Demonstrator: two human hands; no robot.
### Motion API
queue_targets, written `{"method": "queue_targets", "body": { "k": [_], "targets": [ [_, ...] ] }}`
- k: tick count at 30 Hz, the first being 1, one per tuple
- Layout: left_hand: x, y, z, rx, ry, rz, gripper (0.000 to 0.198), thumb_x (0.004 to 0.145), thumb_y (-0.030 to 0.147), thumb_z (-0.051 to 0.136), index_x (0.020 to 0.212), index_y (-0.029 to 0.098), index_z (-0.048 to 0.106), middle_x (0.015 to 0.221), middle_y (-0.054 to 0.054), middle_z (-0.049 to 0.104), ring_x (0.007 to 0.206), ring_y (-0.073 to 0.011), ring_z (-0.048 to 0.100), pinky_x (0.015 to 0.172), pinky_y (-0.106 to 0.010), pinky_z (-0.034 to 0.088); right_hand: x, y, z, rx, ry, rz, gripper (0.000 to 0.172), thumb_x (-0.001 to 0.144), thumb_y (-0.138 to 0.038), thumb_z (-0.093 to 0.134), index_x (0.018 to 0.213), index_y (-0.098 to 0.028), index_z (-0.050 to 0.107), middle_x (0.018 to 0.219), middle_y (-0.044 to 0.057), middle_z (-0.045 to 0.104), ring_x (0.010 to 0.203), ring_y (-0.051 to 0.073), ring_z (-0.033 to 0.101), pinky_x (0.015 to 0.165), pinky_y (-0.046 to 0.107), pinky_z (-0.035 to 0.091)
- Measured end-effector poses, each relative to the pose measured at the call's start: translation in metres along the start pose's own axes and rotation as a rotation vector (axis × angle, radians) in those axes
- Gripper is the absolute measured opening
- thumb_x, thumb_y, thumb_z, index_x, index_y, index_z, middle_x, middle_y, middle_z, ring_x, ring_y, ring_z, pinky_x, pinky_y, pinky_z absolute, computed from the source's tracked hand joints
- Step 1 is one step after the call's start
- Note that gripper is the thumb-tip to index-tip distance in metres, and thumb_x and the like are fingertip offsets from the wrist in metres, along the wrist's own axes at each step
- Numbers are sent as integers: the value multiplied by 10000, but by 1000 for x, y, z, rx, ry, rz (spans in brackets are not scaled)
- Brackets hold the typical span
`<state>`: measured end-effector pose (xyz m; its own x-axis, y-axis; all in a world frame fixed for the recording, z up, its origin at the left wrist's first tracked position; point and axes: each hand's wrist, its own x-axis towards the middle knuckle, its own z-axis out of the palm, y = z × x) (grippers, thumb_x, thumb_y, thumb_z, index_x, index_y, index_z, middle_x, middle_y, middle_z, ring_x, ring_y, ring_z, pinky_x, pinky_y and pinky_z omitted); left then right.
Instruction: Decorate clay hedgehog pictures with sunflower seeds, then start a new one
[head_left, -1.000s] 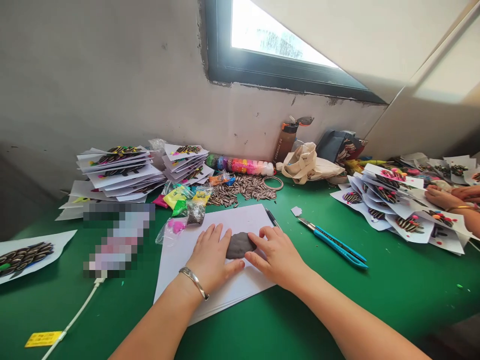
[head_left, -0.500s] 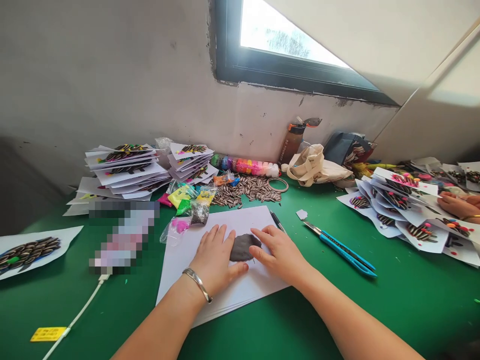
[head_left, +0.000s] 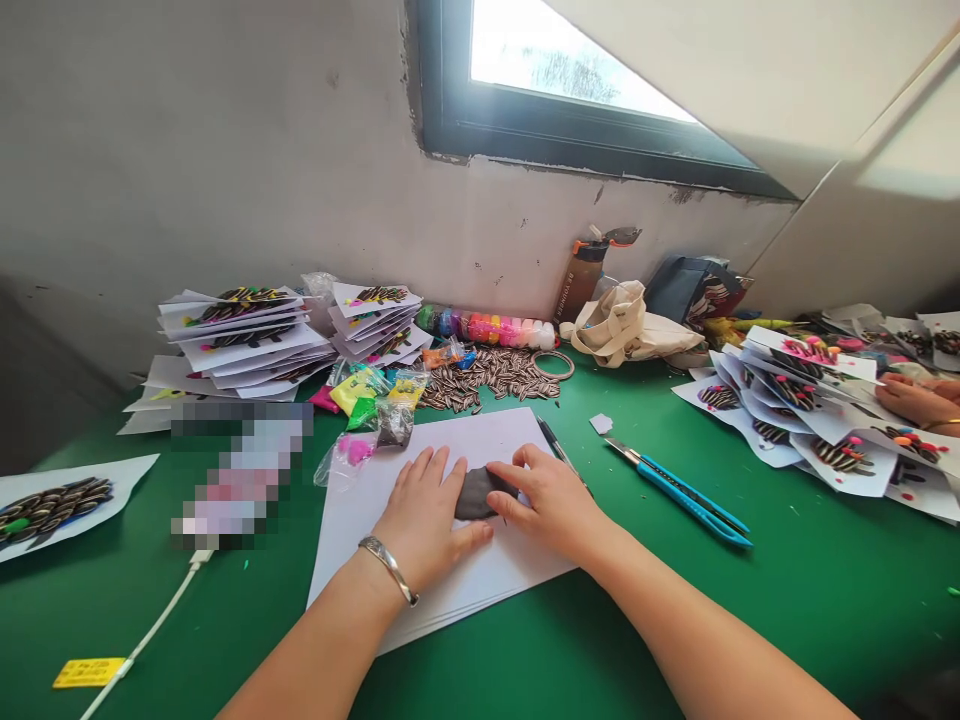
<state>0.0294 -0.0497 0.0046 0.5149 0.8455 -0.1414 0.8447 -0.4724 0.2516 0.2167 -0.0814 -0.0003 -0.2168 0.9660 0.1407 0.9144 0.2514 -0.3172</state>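
Observation:
A flattened piece of dark grey modelling clay (head_left: 474,494) lies on a stack of white paper (head_left: 427,610). My left hand (head_left: 429,515) rests flat with its fingers spread, its index finger and thumb along the clay's left side. My right hand (head_left: 547,500) reaches over the clay's right part; its thumb and index finger are apart and press on the clay, hiding some of it. A black pen (head_left: 553,440) lies at the paper's upper right edge, partly behind my right hand.
A blue utility knife (head_left: 686,495) lies to the right, blade out. Behind the paper are bagged clay pieces (head_left: 360,390), sunflower seeds (head_left: 495,378) and a bottle (head_left: 579,280). Seed-decorated cards (head_left: 247,330) are piled left; more cards (head_left: 795,400) lie right, beside another person's hand (head_left: 911,400).
My right thumb and index finger have moved left, farther over the clay, covering more of it. My left hand stays beside it. The whole view has shifted slightly.

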Motion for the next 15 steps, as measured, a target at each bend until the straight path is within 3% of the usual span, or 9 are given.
{"method": "queue_targets", "body": {
  "k": [4,9,15],
  "targets": [
    [1,0,0,17,5,4,773,731,605,501,1363,179,371,1463,-146,271,1355,-325,166,1082,-471,162,1,-1,-1,-32,-3,3,403,855,-449,493,1242,-338,504,881,18,521,773,145,525,617,245,318],
    [2,-1,0,14,-3,1,781,734,608,496,1367,169,368,1468,-154,255,1357,-329,155,1085,-471,161,1,-3,-3,-92,9,-32,311,874,-485,443,1075,-324,617,879,23,520,787,147,524,602,248,299],
    [1,0,0,10,10,6,779,727,610,499,1358,170,378,1458,-148,282,1351,-334,175,1079,-477,172,-1,-4,-3,-102,30,-49,421,868,-490,444,1255,-332,491,905,35,525,804,162,523,637,256,328]
  ]
}}
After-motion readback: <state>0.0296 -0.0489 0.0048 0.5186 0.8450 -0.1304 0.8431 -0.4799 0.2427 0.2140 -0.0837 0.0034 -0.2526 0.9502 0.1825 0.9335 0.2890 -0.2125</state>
